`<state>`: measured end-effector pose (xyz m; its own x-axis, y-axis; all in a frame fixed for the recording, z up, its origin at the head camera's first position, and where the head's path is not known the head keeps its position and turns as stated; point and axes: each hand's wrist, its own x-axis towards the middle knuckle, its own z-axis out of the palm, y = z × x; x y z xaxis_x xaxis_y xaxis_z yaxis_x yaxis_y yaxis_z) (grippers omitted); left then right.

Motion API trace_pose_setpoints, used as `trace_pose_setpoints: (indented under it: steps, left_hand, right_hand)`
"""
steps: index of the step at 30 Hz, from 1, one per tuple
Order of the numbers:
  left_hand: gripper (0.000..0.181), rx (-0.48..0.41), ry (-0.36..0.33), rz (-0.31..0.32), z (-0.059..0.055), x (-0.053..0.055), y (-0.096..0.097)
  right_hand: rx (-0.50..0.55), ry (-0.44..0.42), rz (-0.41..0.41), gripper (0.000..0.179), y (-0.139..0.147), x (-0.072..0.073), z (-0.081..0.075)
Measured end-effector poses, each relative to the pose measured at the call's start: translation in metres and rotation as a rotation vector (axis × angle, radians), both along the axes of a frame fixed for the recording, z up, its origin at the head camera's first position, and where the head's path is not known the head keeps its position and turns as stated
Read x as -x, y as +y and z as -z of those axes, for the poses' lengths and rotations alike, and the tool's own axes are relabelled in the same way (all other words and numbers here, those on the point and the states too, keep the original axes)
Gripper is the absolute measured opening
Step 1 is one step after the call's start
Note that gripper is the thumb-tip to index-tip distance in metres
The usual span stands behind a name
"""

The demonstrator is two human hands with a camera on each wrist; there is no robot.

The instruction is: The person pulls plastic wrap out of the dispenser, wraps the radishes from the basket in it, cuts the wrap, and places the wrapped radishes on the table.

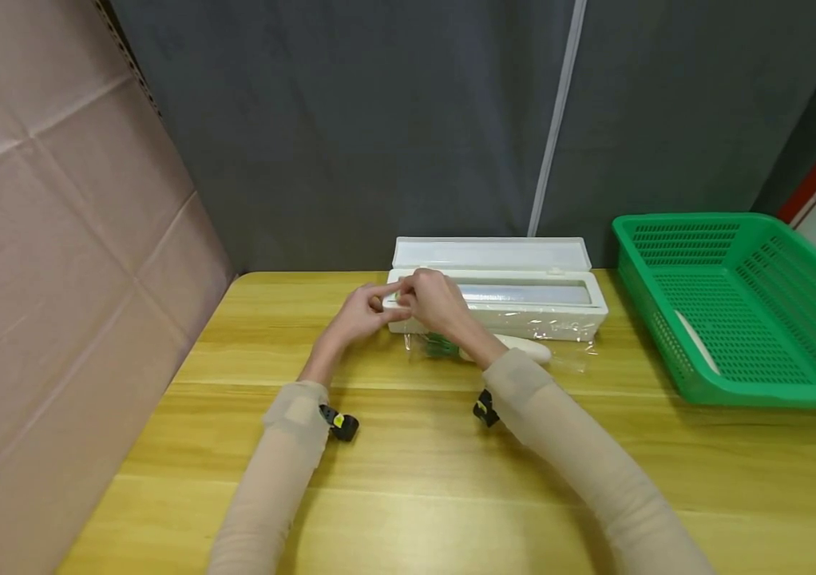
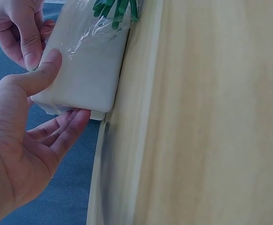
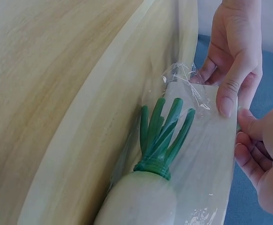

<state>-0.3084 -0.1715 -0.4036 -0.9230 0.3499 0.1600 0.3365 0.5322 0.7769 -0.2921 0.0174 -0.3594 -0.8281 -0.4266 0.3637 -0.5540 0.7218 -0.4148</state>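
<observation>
A long white cling film dispenser point(image 1: 494, 323) stands at the back of the table, its clear lid point(image 1: 490, 253) raised and the film roll point(image 1: 523, 294) showing inside. My left hand point(image 1: 363, 311) grips its left end, with the thumb point(image 2: 47, 70) on the front edge and the fingertips point(image 2: 80, 117) around the end. Close beside it, my right hand point(image 1: 437, 299) pinches a small green slider point(image 1: 398, 295) at the left of the rim, mostly hidden by the fingers. Clear film point(image 3: 193, 89) hangs down the dispenser's front, over a white radish point(image 1: 523, 349) with green stalks point(image 3: 162, 136).
A green plastic basket point(image 1: 760, 395) stands on the right of the table, a long white thing point(image 1: 697, 342) showing at its near left side. Behind the dispenser rises a dark grey curtain point(image 1: 350, 136). A pale pink cloth wall point(image 1: 70, 239) borders the left.
</observation>
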Motion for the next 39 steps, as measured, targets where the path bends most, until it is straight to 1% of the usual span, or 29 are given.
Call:
trace_pose_setpoints:
  steps: [3, 9, 16, 24, 30, 39]
  left_hand:
    - [0.058, -0.006, 0.001, 0.006, 0.000, 0.001, 0.000]
    - [0.055, -0.009, 0.012, -0.018, 0.000, 0.001, -0.005]
    - [0.057, 0.002, 0.014, 0.011, 0.002, 0.002, -0.003]
    - [0.056, -0.003, 0.005, -0.017, 0.000, 0.002, 0.002]
    - [0.056, -0.004, 0.000, 0.015, -0.001, 0.001, 0.002]
    - [0.057, -0.016, 0.024, 0.028, 0.000, 0.001, 0.001]
  right_hand:
    - [-0.017, -0.004, 0.003, 0.011, 0.007, 0.001, 0.000]
    - [-0.019, 0.015, 0.024, 0.007, 0.029, 0.000, 0.003]
    - [-0.009, 0.010, 0.014, 0.008, 0.046, -0.002, 0.004]
    - [0.008, -0.007, 0.049, 0.010, 0.069, -0.006, 0.000]
    - [0.007, -0.011, 0.056, 0.011, 0.086, -0.009, 0.001]
    - [0.003, -0.015, 0.062, 0.010, 0.104, -0.010, -0.002]
